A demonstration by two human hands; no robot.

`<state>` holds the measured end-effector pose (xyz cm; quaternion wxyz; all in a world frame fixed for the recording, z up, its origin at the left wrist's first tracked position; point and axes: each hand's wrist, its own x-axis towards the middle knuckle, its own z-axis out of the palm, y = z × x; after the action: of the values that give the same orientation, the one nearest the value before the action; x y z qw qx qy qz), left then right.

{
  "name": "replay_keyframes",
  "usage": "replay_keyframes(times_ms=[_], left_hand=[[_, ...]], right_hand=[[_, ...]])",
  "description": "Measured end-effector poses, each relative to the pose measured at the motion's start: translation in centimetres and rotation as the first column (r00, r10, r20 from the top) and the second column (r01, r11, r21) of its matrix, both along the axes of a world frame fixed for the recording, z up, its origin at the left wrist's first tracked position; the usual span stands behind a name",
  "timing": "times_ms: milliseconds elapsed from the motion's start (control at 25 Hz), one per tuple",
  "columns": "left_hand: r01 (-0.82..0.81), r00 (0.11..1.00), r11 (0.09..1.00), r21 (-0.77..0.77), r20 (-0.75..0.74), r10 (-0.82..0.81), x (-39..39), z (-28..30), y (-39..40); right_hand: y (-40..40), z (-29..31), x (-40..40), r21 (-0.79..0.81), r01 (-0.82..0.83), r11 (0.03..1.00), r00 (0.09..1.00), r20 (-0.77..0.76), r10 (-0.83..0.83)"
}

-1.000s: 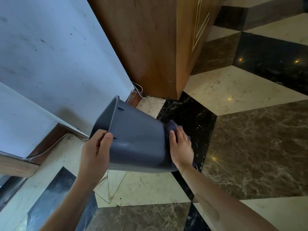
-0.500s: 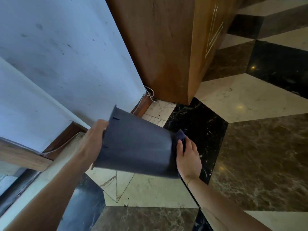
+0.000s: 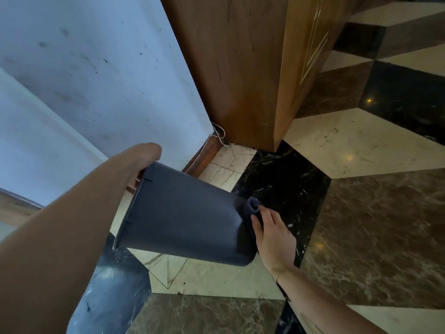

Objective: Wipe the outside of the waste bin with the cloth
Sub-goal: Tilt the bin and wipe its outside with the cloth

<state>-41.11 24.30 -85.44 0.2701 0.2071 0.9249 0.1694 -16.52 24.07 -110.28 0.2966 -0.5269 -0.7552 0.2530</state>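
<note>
A dark grey plastic waste bin is held tilted on its side above the floor, mouth to the left, base to the right. My left hand grips its rim at the upper left; the fingers are hidden behind the bin. My right hand presses a dark blue cloth flat against the bin's base; most of the cloth is hidden under the palm.
A wooden cabinet stands just beyond the bin, against a pale blue wall with a wooden skirting board. A white cable hangs at the corner. Marble floor tiles spread to the right and front.
The bin has turned so its mouth faces away from me and its side wall shows. My left hand shifted to the rim's top. My right hand stays on the base with the cloth.
</note>
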Motion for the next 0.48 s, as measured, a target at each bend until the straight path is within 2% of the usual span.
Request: replay_keyframes(times_ms=[40,120,240,400,480], left_hand=[[-0.004,1.000,1.000,0.000,-0.009,0.004,0.0,-0.3,-0.1],[0.047,0.992,0.996,-0.076,-0.117,-0.056,-0.5,-1.3,-0.7],[0.124,0.948,0.970,-0.208,-0.262,-0.178,-1.1,-1.7,-1.6],[0.215,0.950,0.976,-0.034,-0.227,-0.217,0.0,-1.6,-3.0],[0.315,0.926,0.949,0.031,-0.230,-0.300,1.0,-1.9,-4.0]], right_hand=[[-0.2,-0.1,0.2,0.038,-0.025,0.999,1.000,-0.004,0.025],[-0.4,-0.3,0.7,0.104,-0.074,0.992,0.997,-0.019,0.076],[-0.1,-0.2,1.2,0.064,-0.040,0.997,0.997,-0.066,0.044],[0.9,0.9,1.0,-0.029,0.053,0.998,0.981,-0.184,-0.058],[1.4,1.9,0.9,-0.053,0.076,0.996,0.965,-0.247,-0.086]])
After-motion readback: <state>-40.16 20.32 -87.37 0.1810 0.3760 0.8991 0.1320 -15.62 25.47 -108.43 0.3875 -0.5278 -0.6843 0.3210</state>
